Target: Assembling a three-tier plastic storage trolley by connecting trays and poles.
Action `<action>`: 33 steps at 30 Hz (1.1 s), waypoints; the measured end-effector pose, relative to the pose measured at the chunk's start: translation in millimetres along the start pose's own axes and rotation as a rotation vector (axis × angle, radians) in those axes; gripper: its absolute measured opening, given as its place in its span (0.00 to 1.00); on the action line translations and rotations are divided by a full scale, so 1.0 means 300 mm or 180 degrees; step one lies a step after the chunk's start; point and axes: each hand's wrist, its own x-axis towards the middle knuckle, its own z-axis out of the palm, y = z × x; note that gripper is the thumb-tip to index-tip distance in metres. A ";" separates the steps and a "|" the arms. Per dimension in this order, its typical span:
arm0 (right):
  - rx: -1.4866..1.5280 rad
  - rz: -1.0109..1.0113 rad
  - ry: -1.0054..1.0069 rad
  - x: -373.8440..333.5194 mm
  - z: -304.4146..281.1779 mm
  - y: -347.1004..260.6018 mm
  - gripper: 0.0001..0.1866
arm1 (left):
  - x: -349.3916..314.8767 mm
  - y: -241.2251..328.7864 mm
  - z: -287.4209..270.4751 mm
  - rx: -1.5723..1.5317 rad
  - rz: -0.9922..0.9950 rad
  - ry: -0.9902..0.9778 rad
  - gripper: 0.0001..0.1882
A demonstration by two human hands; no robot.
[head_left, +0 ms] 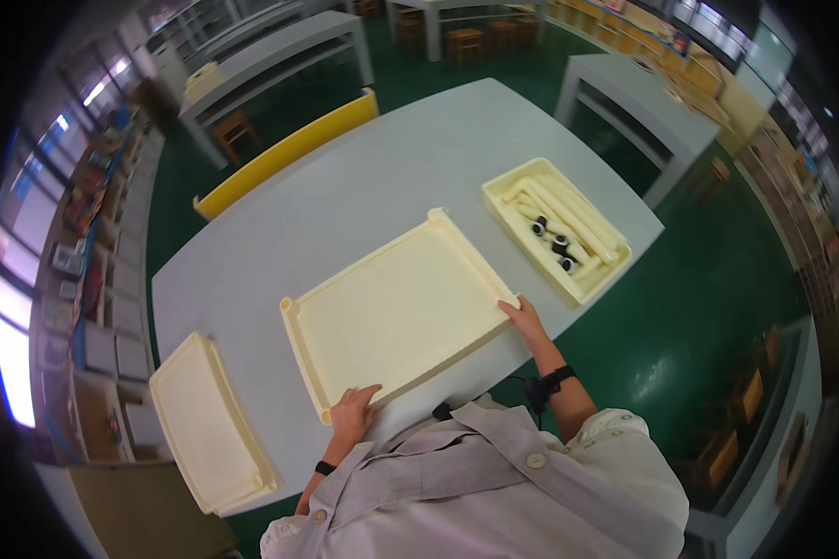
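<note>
In front of me on the table lies a cream plastic shelf tray (396, 303), with a raised rim and round sockets at its corners. My left hand (350, 416) grips its near edge beside the left corner, thumb and fingers closed over the rim. At the right corner, my right hand (529, 321) is closed around the tray's edge, the undersides of both hands' grip being hidden. A second shelf tray (199, 424) rests at the table's left end. To the right stands a cream bin (583, 291) holding pale tubes (578, 219) and several black-and-white casters (560, 244).
The grey table (224, 289) has rounded sides. A yellow panel (289, 154) runs along its far left side. Other grey tables (643, 102) and wooden stools (464, 45) stand beyond, over a green floor. Shelves (93, 307) line the left wall.
</note>
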 end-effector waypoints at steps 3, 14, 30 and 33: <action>-0.1219 0.0085 -0.0231 0.036 -0.082 0.075 0.23 | 0.007 -0.003 0.043 0.0077 -0.0073 -0.0221 0.22; -0.3109 0.0128 0.1677 0.216 -0.492 -0.088 0.15 | 0.006 0.099 0.116 -0.0062 -0.0395 -0.0119 0.23; 0.0577 0.1073 0.1589 0.457 -0.583 0.058 0.09 | -0.006 0.112 0.157 -0.0198 -0.0422 0.0113 0.19; 0.1018 0.1318 0.1429 0.424 -0.579 -0.001 0.13 | -0.010 0.108 0.161 -0.0164 -0.0450 0.0088 0.19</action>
